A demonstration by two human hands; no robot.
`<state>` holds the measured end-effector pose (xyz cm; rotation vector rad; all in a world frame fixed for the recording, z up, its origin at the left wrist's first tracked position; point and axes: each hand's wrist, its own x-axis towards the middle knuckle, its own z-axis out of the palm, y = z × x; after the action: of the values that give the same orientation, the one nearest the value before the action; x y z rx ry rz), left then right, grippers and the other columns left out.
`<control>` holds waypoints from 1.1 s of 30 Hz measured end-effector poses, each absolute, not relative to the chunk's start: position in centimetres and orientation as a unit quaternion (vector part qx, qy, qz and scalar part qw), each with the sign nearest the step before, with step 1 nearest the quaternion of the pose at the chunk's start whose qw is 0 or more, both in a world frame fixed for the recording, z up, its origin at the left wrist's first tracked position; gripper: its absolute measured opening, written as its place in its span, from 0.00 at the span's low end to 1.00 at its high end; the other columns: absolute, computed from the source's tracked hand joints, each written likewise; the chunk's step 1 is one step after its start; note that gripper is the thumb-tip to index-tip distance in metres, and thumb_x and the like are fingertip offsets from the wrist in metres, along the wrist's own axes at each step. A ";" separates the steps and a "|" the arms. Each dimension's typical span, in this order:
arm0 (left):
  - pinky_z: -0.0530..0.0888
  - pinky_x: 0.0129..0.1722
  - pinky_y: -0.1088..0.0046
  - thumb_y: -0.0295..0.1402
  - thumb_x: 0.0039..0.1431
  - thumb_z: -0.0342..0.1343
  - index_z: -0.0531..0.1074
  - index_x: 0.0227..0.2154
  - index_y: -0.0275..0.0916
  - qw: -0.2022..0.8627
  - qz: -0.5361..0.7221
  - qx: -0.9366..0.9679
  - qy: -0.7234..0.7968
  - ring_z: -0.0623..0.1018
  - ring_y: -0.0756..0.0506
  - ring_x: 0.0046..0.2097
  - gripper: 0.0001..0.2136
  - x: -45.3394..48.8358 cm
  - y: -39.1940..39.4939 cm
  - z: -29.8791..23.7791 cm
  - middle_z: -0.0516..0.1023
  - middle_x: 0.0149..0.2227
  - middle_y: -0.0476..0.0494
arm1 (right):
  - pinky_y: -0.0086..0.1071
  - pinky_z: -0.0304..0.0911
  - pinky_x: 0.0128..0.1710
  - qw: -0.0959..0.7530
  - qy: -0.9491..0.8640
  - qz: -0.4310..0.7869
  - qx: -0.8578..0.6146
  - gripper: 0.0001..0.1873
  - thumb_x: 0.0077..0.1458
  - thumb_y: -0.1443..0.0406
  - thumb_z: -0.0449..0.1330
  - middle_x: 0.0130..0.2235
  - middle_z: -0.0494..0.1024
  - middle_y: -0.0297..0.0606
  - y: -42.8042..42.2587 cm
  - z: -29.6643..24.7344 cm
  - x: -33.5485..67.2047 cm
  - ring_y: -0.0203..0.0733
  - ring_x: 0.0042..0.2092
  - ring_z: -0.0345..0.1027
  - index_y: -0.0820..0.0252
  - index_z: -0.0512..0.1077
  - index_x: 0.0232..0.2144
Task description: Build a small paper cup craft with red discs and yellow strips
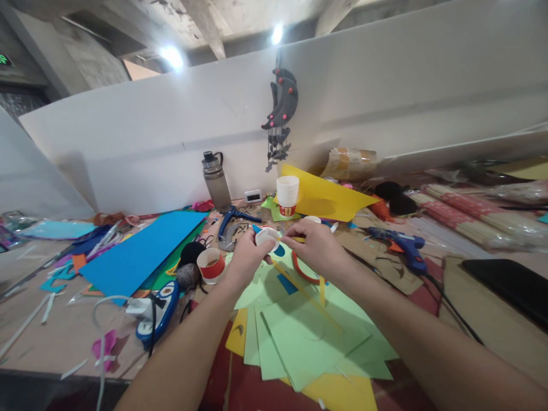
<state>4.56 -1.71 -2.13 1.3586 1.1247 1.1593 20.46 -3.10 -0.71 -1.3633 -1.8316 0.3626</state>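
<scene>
My left hand [247, 257] is closed on a small round white paper piece [267, 235] that looks like part of a paper cup. Close by on the right, my right hand [321, 244] pinches a narrow yellow paper strip [298, 240] beside the white piece. Below both hands lie several light green paper sheets [295, 337]. A longer yellow strip [310, 297] and a blue paper scrap [286, 284] rest on them. A red ring [299, 269] is partly covered by my right hand.
A red and white paper cup [211, 266] stands left, near blue card [143, 254] and a power strip [159, 314]. Behind are a bottle [217, 182], stacked cups [286, 197] and yellow paper [329, 197]. At right lie a blue glue gun [405, 246] and a black phone-like slab [507, 288].
</scene>
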 end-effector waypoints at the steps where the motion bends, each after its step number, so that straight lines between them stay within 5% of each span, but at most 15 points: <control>1: 0.65 0.18 0.80 0.33 0.42 0.60 0.69 0.33 0.36 0.488 0.477 0.567 0.462 0.69 0.55 0.18 0.13 4.5 -1.7 -2.1 0.73 0.26 0.48 | 0.30 0.58 0.33 0.401 -0.725 0.142 -0.541 0.08 0.50 0.62 0.57 0.29 0.75 0.35 -3.1 -0.7 20.4 0.39 0.33 0.66 0.58 0.74 0.24; 22: 0.65 0.18 0.79 0.33 0.42 0.60 0.68 0.30 0.37 0.430 0.482 0.595 0.479 0.68 0.54 0.20 0.11 4.4 -1.5 -3.0 0.72 0.26 0.48 | 0.30 0.59 0.32 0.383 -0.738 0.124 -0.542 0.07 0.49 0.63 0.57 0.29 0.75 0.36 -3.6 -0.6 19.9 0.39 0.33 0.67 0.58 0.73 0.24; 33: 0.67 0.19 0.78 0.32 0.43 0.55 0.68 0.31 0.37 0.519 0.494 0.547 0.433 0.70 0.52 0.25 0.09 4.8 -2.1 -2.0 0.71 0.28 0.48 | 0.29 0.58 0.32 0.401 -0.721 0.120 -0.553 0.04 0.46 0.65 0.57 0.28 0.76 0.36 -3.6 -0.6 19.6 0.38 0.32 0.67 0.59 0.72 0.25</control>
<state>4.83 -2.08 -2.02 1.3113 1.0382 1.1850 19.60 -3.65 -0.59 -1.3973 -1.8224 0.3034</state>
